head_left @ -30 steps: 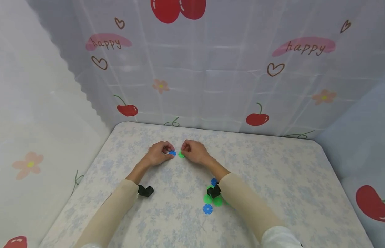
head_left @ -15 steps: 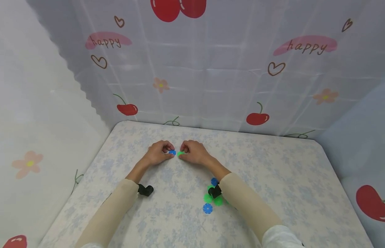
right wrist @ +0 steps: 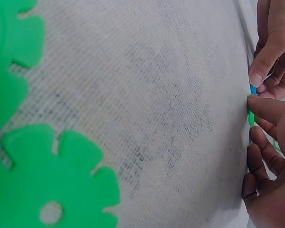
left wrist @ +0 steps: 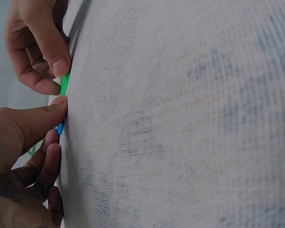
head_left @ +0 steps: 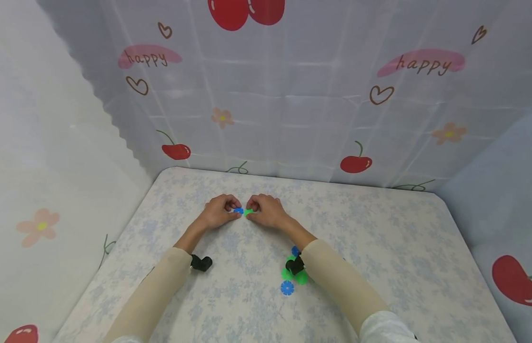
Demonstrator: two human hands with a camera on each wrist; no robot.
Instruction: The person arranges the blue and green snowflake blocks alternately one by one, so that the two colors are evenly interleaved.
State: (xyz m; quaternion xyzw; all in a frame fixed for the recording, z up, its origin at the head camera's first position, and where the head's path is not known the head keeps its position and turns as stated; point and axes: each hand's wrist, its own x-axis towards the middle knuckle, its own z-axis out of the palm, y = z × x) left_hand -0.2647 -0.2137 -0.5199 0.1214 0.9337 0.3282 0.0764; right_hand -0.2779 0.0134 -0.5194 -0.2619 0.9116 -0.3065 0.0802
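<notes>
Between thumb and fingers, my left hand (head_left: 219, 211) pinches a blue notched disc (head_left: 238, 211), a flat snowflake-shaped building piece. Facing it, my right hand (head_left: 269, 211) pinches a green notched disc (head_left: 248, 212). The two discs are edge to edge, close over the tabletop. In the left wrist view the green disc (left wrist: 64, 83) and the blue disc (left wrist: 61, 127) show edge-on, partly hidden by fingers. The right wrist view also has the green disc (right wrist: 251, 117) edge-on, with a bit of the blue disc (right wrist: 253, 89) above it.
Several loose discs lie under my right forearm, among them a blue disc (head_left: 287, 288) and a green disc (head_left: 301, 278), partly covered by the wrist camera (head_left: 295, 265). Large green discs (right wrist: 61, 175) fill the left of the right wrist view. A printed curtain (head_left: 274, 119) stands behind the table (head_left: 377, 228).
My right hand has moved slightly left with the green disc, closing the gap to the blue disc. The left hand has stayed almost still.
</notes>
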